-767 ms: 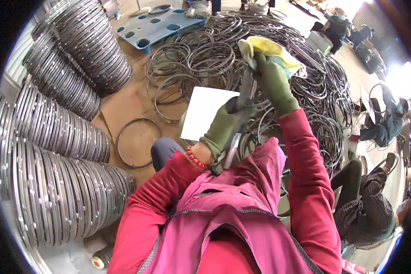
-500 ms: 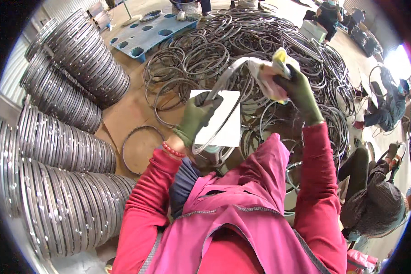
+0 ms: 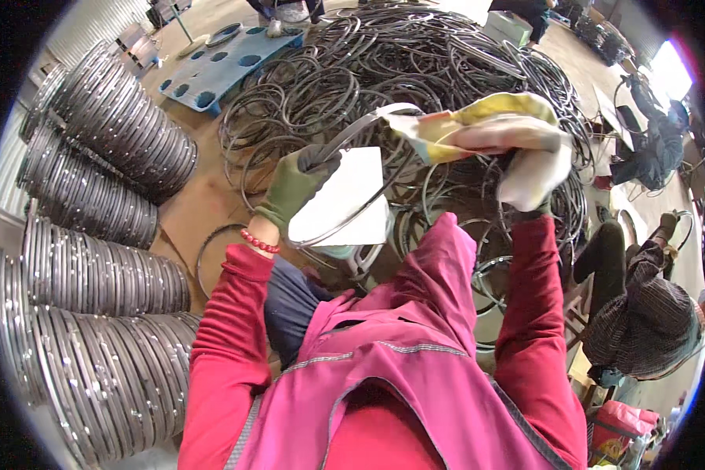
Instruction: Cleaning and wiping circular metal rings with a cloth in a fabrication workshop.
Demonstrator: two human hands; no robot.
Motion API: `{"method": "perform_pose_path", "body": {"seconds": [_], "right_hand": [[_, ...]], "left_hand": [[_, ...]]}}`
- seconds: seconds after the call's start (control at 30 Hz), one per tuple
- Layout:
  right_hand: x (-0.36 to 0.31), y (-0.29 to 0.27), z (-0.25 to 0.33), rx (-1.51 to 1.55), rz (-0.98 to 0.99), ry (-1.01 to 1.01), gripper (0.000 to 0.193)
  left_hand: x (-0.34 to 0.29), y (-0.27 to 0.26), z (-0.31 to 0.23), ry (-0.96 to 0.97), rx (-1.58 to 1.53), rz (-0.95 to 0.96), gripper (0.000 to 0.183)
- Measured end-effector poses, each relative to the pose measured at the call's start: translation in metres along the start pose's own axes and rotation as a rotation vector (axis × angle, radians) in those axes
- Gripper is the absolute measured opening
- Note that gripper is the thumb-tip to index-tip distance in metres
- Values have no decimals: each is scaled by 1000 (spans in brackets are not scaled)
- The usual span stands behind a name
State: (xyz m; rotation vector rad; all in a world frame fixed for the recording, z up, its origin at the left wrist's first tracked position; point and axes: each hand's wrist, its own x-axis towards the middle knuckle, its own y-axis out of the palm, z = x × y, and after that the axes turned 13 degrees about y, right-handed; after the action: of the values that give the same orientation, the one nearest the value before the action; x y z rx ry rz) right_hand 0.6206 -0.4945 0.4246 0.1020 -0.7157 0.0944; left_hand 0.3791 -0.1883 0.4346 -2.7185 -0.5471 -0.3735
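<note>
My left hand (image 3: 299, 182), in a green and dark glove, is closed around the left side of a thin grey ring (image 3: 354, 133). The ring is tilted up over a white flat panel (image 3: 345, 205) in front of my knees. A yellow, white and pinkish cloth (image 3: 497, 133) covers most of my right hand (image 3: 537, 208), of which only the dark glove near the wrist shows. The cloth is bunched over that hand, and its free end stretches left to the ring's upper edge. Motion blurs the cloth, and I cannot tell how firmly it presses the ring.
A big heap of loose rings (image 3: 415, 59) lies ahead. Tall stacks of rings (image 3: 106, 266) stand along my left. Behind them, farther off, is a blue pallet (image 3: 231, 66). A seated person (image 3: 654, 313) is close on my right; another person (image 3: 650, 133) sits farther back.
The cloth has swung out to the right and spread, now hiding my right hand. My left hand keeps its hold on the ring. The whole view has shifted slightly.
</note>
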Motion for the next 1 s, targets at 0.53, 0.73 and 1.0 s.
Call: {"method": "perform_pose_path", "body": {"seconds": [0.53,0.73,1.0], "right_hand": [[-20,29,64,486,-180,268,23],[-18,44,58,537,-119,376,22],[-40,36,57,589,-42,540,22]], "left_hand": [[0,14,-10,104,99,-41,33],[-3,11,-5,84,200,2,37],[-7,-5,17,313,125,-83,35]]}}
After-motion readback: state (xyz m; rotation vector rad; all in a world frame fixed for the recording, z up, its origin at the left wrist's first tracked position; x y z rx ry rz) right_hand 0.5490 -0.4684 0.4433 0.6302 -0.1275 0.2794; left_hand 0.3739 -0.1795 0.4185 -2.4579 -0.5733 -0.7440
